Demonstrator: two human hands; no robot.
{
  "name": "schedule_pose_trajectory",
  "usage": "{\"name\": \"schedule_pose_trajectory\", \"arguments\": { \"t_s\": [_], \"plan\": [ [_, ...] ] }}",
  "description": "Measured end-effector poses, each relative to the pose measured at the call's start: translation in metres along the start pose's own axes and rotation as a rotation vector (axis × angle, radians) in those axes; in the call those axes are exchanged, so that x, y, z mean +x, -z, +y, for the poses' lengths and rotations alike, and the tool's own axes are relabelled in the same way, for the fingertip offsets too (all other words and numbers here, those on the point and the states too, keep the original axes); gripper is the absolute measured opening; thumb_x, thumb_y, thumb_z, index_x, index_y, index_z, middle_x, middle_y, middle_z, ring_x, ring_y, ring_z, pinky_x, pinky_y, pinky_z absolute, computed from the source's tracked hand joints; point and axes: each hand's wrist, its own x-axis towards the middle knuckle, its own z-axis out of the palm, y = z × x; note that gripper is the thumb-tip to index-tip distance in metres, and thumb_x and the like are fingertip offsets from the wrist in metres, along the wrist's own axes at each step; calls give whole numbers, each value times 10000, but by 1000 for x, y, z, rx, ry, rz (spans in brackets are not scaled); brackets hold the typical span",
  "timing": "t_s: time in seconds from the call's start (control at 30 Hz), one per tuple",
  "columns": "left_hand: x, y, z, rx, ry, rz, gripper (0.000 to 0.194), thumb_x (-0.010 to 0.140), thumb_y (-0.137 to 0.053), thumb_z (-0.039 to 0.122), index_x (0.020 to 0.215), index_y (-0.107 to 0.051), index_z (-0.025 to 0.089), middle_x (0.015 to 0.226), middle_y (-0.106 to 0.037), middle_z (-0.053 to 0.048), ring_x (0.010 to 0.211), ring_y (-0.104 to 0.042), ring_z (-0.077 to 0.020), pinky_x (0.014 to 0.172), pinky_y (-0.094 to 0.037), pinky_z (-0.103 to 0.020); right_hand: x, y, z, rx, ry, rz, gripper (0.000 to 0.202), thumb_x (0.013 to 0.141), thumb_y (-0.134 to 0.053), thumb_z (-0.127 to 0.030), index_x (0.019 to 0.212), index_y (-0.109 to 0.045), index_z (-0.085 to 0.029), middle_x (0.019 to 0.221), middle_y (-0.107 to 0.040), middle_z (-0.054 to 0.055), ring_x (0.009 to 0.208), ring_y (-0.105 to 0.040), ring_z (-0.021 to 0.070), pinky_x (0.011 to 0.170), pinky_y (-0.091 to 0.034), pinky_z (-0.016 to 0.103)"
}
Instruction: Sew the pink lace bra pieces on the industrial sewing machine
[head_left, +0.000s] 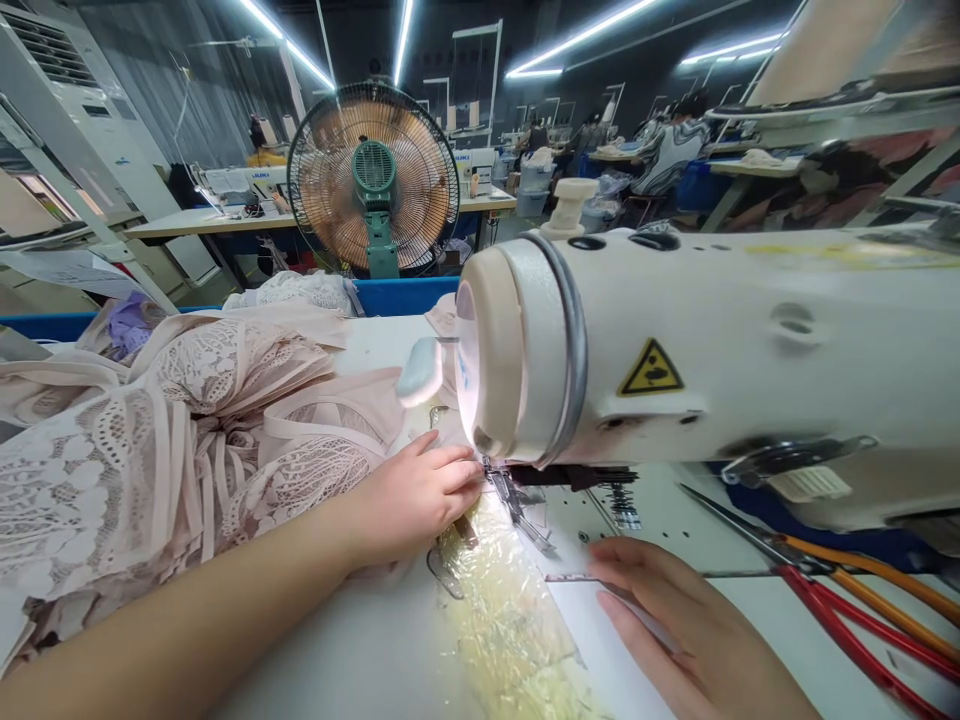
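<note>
My left hand [420, 495] is beside the needle area of a white sewing machine [720, 330]. Its fingers are bent and close together, pressing on pale pink fabric [450, 424] that runs behind the machine head; the thumb is hidden. The metal presser foot and guide [514, 500] sit just right of the fingertips. My right hand [675, 625] hovers over the front of the machine bed, fingers and thumb apart, with nothing visible between them. Yellowish clear tape [502, 610] covers the bed between the two hands.
Pale pink lace garments [180, 420] are heaped at the left. Scissors with red handles [847, 640] and another tool with orange handles [892, 580] lie at the right. A large fan [373, 180] stands beyond the table. Other machines and people are farther back.
</note>
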Motion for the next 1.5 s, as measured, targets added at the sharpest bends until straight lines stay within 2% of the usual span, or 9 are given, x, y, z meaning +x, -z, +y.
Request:
{"name": "schedule_pose_trajectory", "arguments": {
  "t_s": [0.43, 0.63, 0.83, 0.93, 1.03, 1.2, 1.3, 1.4, 1.5],
  "plan": [
    [4, -1, -11, 87, -41, -27, 255, 902, -394, 106, 937, -645, 134, 974, -658, -71, 1008, -547, -227, 900, -416, -396, 0, -1, 4, 0, 30, 8, 177, 880, -481, -357, 937, -640, -303, 1069, -609, 38, 941, -609, 174, 612, -576, 205],
    [9, 1, -16, 43, 56, -89, 273, 913, -377, 82, 916, -638, 164, 1056, -652, -45, 1043, -536, -196, 904, -407, -351, 4, 4, 6, -38, 82, -56, 159, 861, -523, -333, 939, -654, -285, 1057, -627, 50, 922, -632, 176, 575, -573, 187],
    [14, -5, -24, -15, 155, -78, 256, 935, -400, 168, 962, -645, 234, 1118, -638, -2, 1153, -472, -180, 1010, -323, -354, 5, 3, 8, -30, 45, -11, 186, 865, -508, -370, 887, -664, -269, 1042, -625, 66, 910, -630, 193, 616, -579, 230],
    [15, -5, -27, 4, 150, -136, 250, 933, -412, 182, 995, -646, 240, 1114, -640, -13, 1140, -480, -191, 1040, -290, -381, 5, 3, 9, -20, 20, -87, 175, 850, -527, -389, 877, -668, -289, 1030, -624, 49, 876, -635, 172, 554, -561, 189],
    [15, -4, -27, 33, 141, -213, 253, 930, -417, 173, 1047, -634, 228, 1141, -628, -28, 1118, -495, -211, 1058, -273, -429, 5, 1, 7, 3, -16, -52, 168, 841, -528, -401, 866, -665, -307, 1030, -612, 31, 891, -619, 168, 561, -553, 187],
    [12, -5, -26, -6, 180, -254, 301, 918, -403, 138, 1149, -586, 201, 1186, -596, -65, 1125, -498, -239, 1020, -334, -449, 4, -3, 1, 17, -85, -26, 192, 835, -515, -422, 821, -652, -287, 1020, -594, 46, 870, -599, 185, 488, -524, 203],
    [10, -5, -25, -31, 195, -284, 345, 898, -396, 113, 1204, -543, 175, 1224, -567, -100, 1137, -493, -255, 971, -388, -417, 4, -4, 1, -19, -73, -41, 201, 841, -509, -430, 818, -644, -283, 1019, -593, 52, 876, -597, 192, 555, -540, 229],
    [9, -4, -25, -94, 284, -263, 383, 891, -428, 204, 1271, -463, 185, 1269, -535, -116, 1141, -489, -277, 943, -408, -452, 6, -5, 5, -60, -66, -53, 226, 871, -470, -426, 834, -629, -269, 1025, -594, 69, 883, -602, 197, 555, -543, 239],
    [9, -3, -32, -181, 410, -269, 500, 874, -453, 387, 1327, -389, 185, 1363, -459, -135, 1218, -429, -297, 973, -376, -520, 12, -8, 6, -200, 62, -55, 238, 902, -421, -363, 836, -613, -238, 970, -622, 84, 841, -622, 193, 570, -553, 260]
  ]
}}
